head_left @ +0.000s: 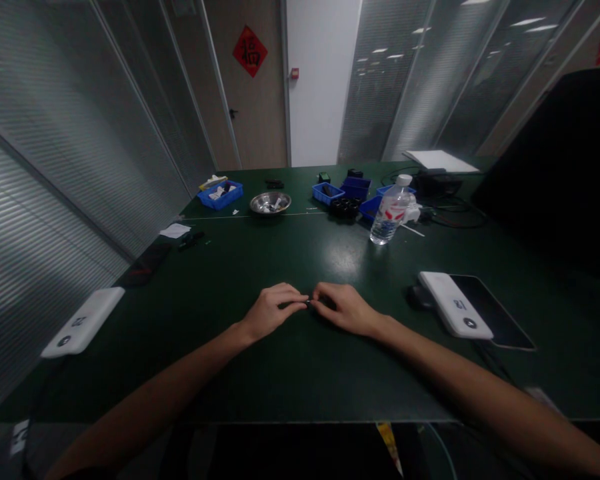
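what looks like an office, with a work table [260,263]
glass partitions [460,80] with slatted blinds [25,200], reflected strip lights [529,21] and a wooden door [260,120] bearing a red paper diamond [250,51] show it; blue plastic trays [227,200] and black cables [465,227] share the green surface.

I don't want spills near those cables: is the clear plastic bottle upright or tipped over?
Upright: the bottle stands on its base on the green table, its white cap at the top.
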Available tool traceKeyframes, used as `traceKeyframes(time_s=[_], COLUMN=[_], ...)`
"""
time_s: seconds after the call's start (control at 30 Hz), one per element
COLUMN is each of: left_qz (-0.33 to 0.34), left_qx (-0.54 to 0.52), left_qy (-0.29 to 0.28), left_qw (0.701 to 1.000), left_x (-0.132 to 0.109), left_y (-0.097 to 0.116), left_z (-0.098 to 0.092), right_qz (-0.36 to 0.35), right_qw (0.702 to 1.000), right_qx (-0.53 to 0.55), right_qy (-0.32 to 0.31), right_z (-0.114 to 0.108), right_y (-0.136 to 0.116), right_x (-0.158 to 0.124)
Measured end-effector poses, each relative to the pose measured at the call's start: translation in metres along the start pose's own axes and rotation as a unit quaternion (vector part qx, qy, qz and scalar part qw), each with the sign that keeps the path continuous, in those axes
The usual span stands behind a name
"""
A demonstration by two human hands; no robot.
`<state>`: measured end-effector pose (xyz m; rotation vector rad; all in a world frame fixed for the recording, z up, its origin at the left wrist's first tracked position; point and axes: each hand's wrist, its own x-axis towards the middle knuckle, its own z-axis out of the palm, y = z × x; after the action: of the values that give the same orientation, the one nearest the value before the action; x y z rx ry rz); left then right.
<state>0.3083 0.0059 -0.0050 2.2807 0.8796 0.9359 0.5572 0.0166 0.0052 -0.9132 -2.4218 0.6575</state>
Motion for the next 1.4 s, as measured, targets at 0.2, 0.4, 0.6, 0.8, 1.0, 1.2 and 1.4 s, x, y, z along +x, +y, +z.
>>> traceKeyframes(time_s=[0.2, 0.4, 0.6, 0.8, 1.0, 1.2, 1.4], left_qz=[0.007, -0.004, -0.022, -0.056, -0.037, -0.059, -0.010], left_qx=[0.006, -0.056, -0.050, 0.016, 0.078, 0.090, 0.052], left_qy=[-0.010, 0.073, 0.038, -0.025, -0.089, -0.094, -0.150], left_qw=[1.000, 0.996, 0.998, 0.998, 0.992, 0.990, 0.987], left_x=[0.001, 0.002, 0.003, 0.004, 0.004, 0.006, 0.000], left_y=[0.001, 0.005, 0.007, 0.002, 0.006, 0.010, 0.017], left_z=[0.000, 0.003, 0.003, -0.001, 0.000, -0.001, -0.007], right_qz=[-0.014, 0.029, 0.023, 0.038, 0.022, 0.000, 0.071], right_qw=[1.000, 0.989, 0.992, 0.997, 0.996, 0.981, 0.979], right_qx=[-0.005, 0.132, 0.110, 0.031, -0.090, -0.191, -0.192], right_qy=[-0.007, 0.062, 0.060, 0.051, 0.008, -0.036, 0.004], right_z=[0.001, 0.008, 0.008, 0.004, -0.004, -0.008, -0.008], right_y=[-0.001, -0.007, -0.004, 0.005, 0.011, 0.012, 0.021], right_x=[-0.001, 0.002, 0.003, 0.004, 0.003, 0.003, 0.005])
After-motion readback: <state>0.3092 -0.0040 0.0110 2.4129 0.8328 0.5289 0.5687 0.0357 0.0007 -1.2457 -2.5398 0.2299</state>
